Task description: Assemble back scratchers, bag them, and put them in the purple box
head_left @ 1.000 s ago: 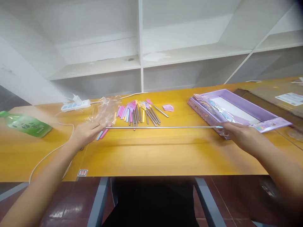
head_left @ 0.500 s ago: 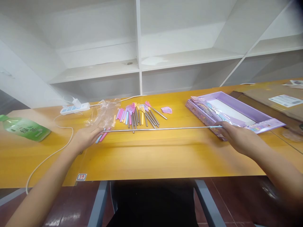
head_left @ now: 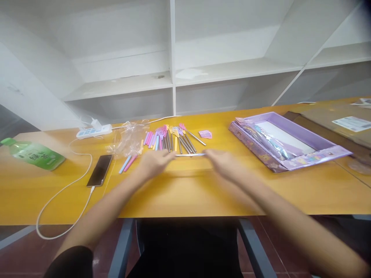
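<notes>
Between my hands, level above the yellow table (head_left: 185, 200), a thin metal rod (head_left: 189, 155) shows as a short stretch with a pale blue part toward the right. My left hand (head_left: 155, 164) is closed round its left end. Its right end is in the closed fingers of my right hand (head_left: 222, 164), which is blurred. Just behind lie several small forks with metal rods (head_left: 185, 141) and heads in pink, yellow and purple, and a row of coloured tubes (head_left: 150, 139). A blue tube (head_left: 124, 164) and a pink tube (head_left: 130, 163) lie left of my left hand.
On the left are a green bottle (head_left: 36, 154), a phone (head_left: 100, 170) with a white cable, a power strip (head_left: 94, 132) and clear plastic wrapping (head_left: 127, 139). A purple box (head_left: 319, 141) with packets and a cardboard box (head_left: 327, 116) are on the right.
My hands have come much closer together, and the rod between them now shows far shorter. My left hand moved right, uncovering the phone; my right hand moved left, away from the purple box.
</notes>
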`<state>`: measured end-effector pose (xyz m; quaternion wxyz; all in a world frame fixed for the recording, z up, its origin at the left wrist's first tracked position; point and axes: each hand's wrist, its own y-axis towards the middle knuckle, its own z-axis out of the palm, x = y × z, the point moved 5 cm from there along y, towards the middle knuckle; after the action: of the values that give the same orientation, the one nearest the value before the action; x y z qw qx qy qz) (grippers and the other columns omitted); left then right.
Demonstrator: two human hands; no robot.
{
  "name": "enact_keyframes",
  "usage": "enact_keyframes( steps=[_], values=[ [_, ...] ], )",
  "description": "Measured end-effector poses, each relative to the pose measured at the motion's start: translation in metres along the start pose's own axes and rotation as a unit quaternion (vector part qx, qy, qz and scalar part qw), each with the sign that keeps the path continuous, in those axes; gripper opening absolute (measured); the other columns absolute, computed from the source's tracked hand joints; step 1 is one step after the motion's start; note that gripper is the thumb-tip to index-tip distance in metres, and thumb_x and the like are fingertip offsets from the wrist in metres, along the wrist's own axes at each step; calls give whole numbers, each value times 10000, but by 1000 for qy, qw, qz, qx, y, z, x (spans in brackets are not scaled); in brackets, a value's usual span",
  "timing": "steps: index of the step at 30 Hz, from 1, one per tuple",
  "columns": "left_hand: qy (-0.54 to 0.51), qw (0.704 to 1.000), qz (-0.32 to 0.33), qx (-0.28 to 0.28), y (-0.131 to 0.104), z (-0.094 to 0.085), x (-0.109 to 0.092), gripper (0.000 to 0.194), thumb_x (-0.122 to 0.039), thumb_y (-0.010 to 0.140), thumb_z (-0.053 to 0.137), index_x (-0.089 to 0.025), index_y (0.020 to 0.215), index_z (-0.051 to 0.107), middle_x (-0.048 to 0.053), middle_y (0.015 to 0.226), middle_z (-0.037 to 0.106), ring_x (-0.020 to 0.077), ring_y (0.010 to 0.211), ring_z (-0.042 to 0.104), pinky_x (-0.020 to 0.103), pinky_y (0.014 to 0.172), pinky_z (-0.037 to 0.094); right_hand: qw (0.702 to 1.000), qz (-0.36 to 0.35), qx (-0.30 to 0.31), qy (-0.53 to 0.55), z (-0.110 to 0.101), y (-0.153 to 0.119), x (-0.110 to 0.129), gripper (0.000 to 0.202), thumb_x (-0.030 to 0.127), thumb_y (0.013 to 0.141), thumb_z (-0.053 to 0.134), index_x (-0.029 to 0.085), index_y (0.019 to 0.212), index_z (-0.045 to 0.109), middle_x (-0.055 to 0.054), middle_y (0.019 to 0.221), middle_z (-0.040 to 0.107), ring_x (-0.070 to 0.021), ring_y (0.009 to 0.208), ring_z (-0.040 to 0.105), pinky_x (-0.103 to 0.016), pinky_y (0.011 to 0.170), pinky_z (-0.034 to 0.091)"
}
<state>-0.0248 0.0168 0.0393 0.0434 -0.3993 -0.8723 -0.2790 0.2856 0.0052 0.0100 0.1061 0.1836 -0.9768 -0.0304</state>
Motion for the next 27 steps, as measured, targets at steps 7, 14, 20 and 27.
enact_keyframes(
  steps=[7, 14, 20, 27],
  values=[
    [-22, 1000, -11, 11, 18, 28, -42, 327, -387, 1127, 428, -269, 1150, 732, 19, 734, 642, 127, 554, 533, 289, 528, 248, 998, -15, 57, -28, 25, 19, 78, 320, 155, 1083, 357, 207, 1296, 591, -120, 1125, 708, -209, 803, 656, -273, 669, 327],
    [-24, 1000, -16, 3, 12, 30, -37, 363, -407, 1134, 410, -248, 1084, 732, 16, 701, 631, 118, 528, 499, 292, 519, 212, 996, -19, 67, -48, 27, 20, 71, 302, 204, 1112, 341, 209, 1292, 583, -116, 1102, 711, -216, 789, 669, -293, 640, 293],
    [-59, 998, -13, -6, 13, 31, -40, 385, -400, 1132, 423, -203, 985, 718, 35, 733, 680, 137, 594, 568, 279, 545, 240, 996, -36, 40, -75, 29, 17, 69, 304, 210, 1115, 347, 202, 1272, 607, -115, 1062, 728, -206, 783, 645, -299, 649, 265],
    [-74, 996, -1, 49, 13, 30, -11, 400, -394, 1129, 407, -202, 943, 705, 39, 790, 707, 153, 657, 601, 272, 563, 291, 991, -65, -72, -95, 23, 12, 48, 302, 210, 1080, 435, 225, 1203, 711, -79, 909, 744, -192, 734, 597, -319, 649, 261]
  ],
)
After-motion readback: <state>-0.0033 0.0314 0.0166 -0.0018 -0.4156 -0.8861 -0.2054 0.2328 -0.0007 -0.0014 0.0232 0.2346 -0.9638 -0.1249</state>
